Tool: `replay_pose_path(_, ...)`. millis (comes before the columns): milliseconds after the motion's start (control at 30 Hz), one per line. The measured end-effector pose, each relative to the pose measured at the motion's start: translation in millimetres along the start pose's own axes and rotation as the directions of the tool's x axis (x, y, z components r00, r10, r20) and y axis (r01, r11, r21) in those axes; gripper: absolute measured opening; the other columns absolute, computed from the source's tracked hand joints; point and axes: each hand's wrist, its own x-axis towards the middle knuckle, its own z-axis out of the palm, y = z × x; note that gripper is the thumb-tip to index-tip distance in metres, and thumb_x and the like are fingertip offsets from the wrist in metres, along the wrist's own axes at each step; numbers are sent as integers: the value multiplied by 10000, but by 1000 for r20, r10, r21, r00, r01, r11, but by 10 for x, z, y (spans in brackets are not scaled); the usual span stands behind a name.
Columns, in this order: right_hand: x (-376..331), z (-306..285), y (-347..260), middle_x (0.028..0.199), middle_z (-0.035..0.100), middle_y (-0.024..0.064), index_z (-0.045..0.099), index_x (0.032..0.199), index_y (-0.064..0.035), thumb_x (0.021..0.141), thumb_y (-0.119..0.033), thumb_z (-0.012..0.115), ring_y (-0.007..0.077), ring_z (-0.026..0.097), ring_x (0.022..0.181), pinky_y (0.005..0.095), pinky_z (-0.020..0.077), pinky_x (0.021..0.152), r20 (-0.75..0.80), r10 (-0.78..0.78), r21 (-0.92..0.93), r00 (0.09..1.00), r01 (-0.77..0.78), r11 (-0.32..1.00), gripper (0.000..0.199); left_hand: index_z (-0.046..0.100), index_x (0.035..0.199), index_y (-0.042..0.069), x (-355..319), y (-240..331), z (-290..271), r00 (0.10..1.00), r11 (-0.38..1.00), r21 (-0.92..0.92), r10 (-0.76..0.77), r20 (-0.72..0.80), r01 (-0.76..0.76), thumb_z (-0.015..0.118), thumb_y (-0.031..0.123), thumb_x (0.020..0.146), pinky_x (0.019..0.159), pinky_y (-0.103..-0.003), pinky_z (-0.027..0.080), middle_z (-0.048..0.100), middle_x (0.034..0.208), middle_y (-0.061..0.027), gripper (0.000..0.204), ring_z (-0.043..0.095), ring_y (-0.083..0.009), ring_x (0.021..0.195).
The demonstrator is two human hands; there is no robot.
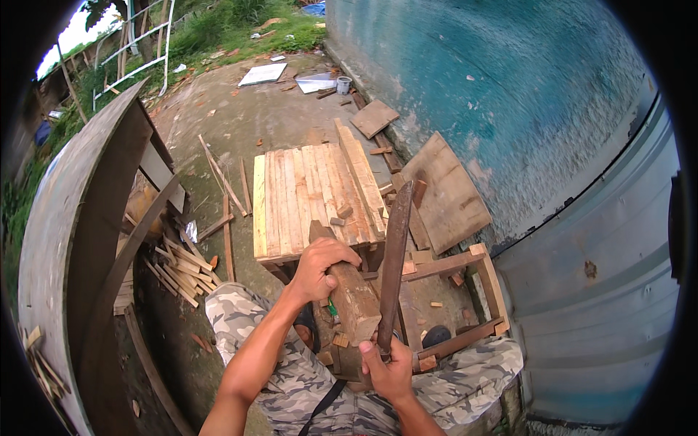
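With the left hand clenched on the wood block and the right hand gripping the machete, keep the left fingers clear of the blade line.

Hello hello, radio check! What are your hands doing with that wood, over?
Left hand gripping wood block, propped on end. Right hand shut on machete, blade up beside block. Plank table just ahead, small offcut on top. Over.
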Motion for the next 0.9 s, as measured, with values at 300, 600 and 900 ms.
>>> replay_pose_path(300, 61, 42, -233, 652, 634, 24, 689, 939, -1, 947, -201, 725, 60, 581, 586, 238, 442, 532, 11, -194, -125, 981, 193, 973, 204, 643, 848, -8, 20, -213, -69, 974, 984, -93, -163, -159, 150, 201, 822, 935, 766, -361, 440, 645, 839, -110, 945, 590, -241, 812)
replay_pose_path(600, -14, 48, -159, 615, 614, 78, 680, 889, 13, 913, -181, 747, 116, 562, 501, 283, 449, 501, 12, -278, -243, 961, 272, 931, 206, 670, 845, 10, 12, -185, -21, 962, 991, -89, -123, -246, 104, 248, 739, 984, 820, -386, 431, 663, 835, -111, 854, 598, -285, 807)
replay_pose_path(900, 53, 38, -287, 615, 627, 110, 667, 901, 17, 955, -190, 688, 187, 622, 520, 318, 459, 517, 39, -97, -395, 994, 105, 912, 215, 670, 840, 8, -1, -148, 0, 954, 991, -68, -127, -273, 113, 318, 635, 996, 811, -401, 437, 662, 824, -118, 736, 597, -296, 810)
